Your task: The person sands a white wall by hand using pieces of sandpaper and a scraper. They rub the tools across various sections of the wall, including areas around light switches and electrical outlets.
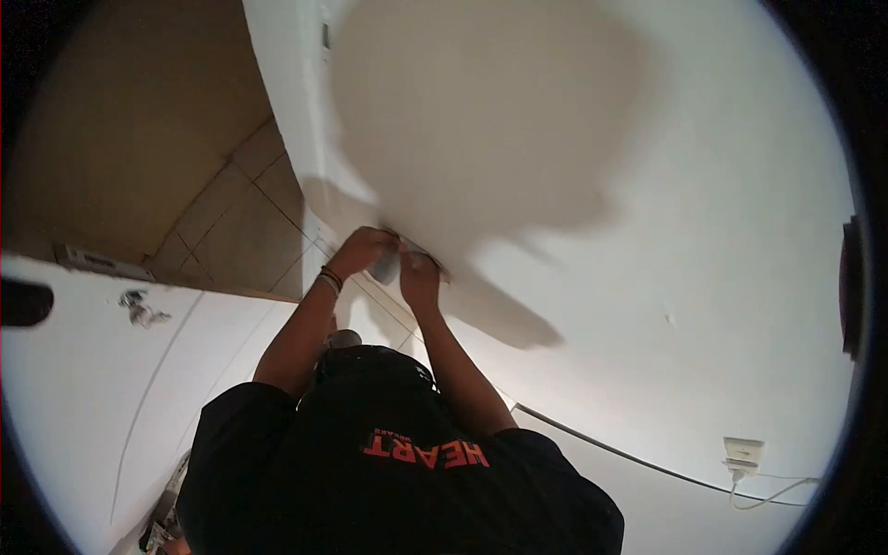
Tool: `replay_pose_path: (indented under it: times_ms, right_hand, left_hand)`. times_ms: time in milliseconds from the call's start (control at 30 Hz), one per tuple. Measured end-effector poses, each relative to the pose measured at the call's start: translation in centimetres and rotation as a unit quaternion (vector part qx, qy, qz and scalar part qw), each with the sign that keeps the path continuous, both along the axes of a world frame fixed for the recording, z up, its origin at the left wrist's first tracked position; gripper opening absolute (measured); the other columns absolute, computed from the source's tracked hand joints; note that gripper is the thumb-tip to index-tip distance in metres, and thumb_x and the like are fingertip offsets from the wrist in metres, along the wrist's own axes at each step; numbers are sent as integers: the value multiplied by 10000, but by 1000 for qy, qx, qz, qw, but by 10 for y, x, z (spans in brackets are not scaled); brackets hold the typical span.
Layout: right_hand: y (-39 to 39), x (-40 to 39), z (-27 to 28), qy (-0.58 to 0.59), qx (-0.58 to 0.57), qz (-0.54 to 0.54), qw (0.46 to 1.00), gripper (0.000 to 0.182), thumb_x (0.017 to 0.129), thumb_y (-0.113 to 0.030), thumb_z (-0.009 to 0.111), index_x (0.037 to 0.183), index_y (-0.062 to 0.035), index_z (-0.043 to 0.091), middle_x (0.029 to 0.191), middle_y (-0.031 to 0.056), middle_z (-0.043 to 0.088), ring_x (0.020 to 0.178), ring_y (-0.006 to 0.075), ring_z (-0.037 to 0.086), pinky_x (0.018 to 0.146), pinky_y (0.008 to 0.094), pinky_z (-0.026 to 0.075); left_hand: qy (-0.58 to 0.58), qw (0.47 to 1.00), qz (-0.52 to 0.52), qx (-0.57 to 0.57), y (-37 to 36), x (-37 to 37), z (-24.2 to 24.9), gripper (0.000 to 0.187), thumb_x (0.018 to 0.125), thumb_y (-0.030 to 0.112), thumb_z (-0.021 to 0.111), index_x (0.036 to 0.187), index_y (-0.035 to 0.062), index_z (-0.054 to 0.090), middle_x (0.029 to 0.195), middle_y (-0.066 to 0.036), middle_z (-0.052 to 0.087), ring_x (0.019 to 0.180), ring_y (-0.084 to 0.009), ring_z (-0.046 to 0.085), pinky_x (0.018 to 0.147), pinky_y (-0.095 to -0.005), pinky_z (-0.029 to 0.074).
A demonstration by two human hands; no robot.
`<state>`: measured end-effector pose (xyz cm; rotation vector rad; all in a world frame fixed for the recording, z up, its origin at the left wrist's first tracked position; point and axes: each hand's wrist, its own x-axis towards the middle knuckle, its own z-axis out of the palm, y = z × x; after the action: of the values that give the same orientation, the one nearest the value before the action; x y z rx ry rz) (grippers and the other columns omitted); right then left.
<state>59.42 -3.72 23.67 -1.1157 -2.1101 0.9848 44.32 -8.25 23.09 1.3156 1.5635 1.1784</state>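
My left hand (pixel 366 248), with bands at the wrist, is closed and held against the lower part of the white wall (pixel 721 213). Right beside it is my right hand (pixel 419 277), its fingers also closed. Between them both hands hold a grey flat piece (pixel 384 266); its kind is too small and partly hidden to tell. A thin dark edge shows along the wall just past my fingers. Both fingertips are partly hidden.
A tiled floor (pixel 245 227) shows through the doorway at left. A white door (pixel 222 342) with a metal handle (pixel 141 309) stands on my left. At lower right is a wall socket (pixel 743 451) with a plugged-in white cable (pixel 768 506). My head's shadow covers the upper wall.
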Motion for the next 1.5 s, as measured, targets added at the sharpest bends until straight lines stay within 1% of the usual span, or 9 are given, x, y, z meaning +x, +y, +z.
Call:
replay_pose_path:
  times_ms: [267, 333, 400, 533, 867, 900, 1100, 1233, 1500]
  right_hand:
    - [4, 267, 11, -65, -71, -14, 995, 365, 885, -292, 499, 777, 42, 598, 661, 241, 531, 624, 353, 536, 579, 429, 391]
    - [0, 325, 9, 8, -17, -49, 999, 350, 890, -268, 512, 750, 41, 600, 581, 145, 495, 576, 164, 461, 580, 311, 386]
    - [-2, 380, 38, -101, 10, -58, 993, 300, 893, -249, 508, 872, 14, 650, 712, 138, 607, 664, 153, 539, 654, 294, 413]
    - [-8, 398, 95, 149, -85, -98, 980, 327, 913, -249, 473, 960, 37, 624, 933, 107, 644, 858, 195, 609, 818, 308, 444]
    - [-10, 174, 164, 215, -97, -2, 972, 382, 924, -252, 457, 1040, 93, 572, 946, 141, 634, 925, 203, 593, 886, 306, 418]
    - [-10, 143, 163, 194, -93, 17, 976, 384, 924, -247, 457, 1044, 99, 569, 942, 131, 637, 930, 198, 589, 889, 295, 410]
    - [0, -42, 106, 205, 136, 73, 967, 320, 905, -258, 470, 875, 20, 626, 656, 205, 565, 610, 276, 585, 605, 384, 433]
    - [9, -121, 39, 1, 97, 88, 991, 324, 899, -259, 441, 848, -4, 634, 731, 190, 601, 660, 355, 573, 653, 418, 448]
    - [6, -59, -63, -149, 99, 31, 983, 399, 892, -303, 410, 708, -13, 611, 672, 204, 583, 659, 372, 567, 634, 452, 434]
  left_hand:
    - [34, 989, -144, 15, 21, 239, 8, 228, 812, 250, 549, 877, 69, 671, 864, -129, 649, 784, -251, 613, 757, -323, 459]
    - [77, 978, -173, 94, 24, 295, 15, 244, 820, 260, 543, 884, 58, 664, 832, -153, 635, 764, -287, 597, 739, -335, 457]
    - [39, 974, -200, 99, 30, 333, 41, 263, 828, 266, 537, 883, 32, 644, 769, -179, 609, 675, -289, 570, 679, -335, 453]
    - [30, 965, -243, 95, 33, 349, 90, 283, 836, 275, 529, 871, 9, 619, 726, -199, 576, 596, -280, 534, 619, -330, 442]
    - [-10, 977, 107, 182, -2, 176, 140, 220, 833, 195, 594, 821, -25, 600, 725, -112, 621, 682, -90, 556, 634, -247, 442]
    - [-25, 984, 123, 126, -9, 151, 140, 174, 819, 165, 579, 891, 12, 623, 808, -131, 634, 723, -192, 602, 686, -279, 459]
    - [-119, 956, 225, 147, -14, 10, 83, 215, 823, 135, 558, 999, 17, 593, 852, -80, 636, 760, -117, 567, 714, -258, 445]
    - [-126, 949, 262, 123, -8, -58, 1, 232, 828, 135, 518, 1017, 19, 586, 818, -72, 625, 731, -108, 545, 699, -259, 444]
    - [-125, 971, 187, -77, -10, 5, -71, 243, 868, 213, 509, 766, 11, 600, 723, -30, 601, 645, -96, 515, 623, -263, 440]
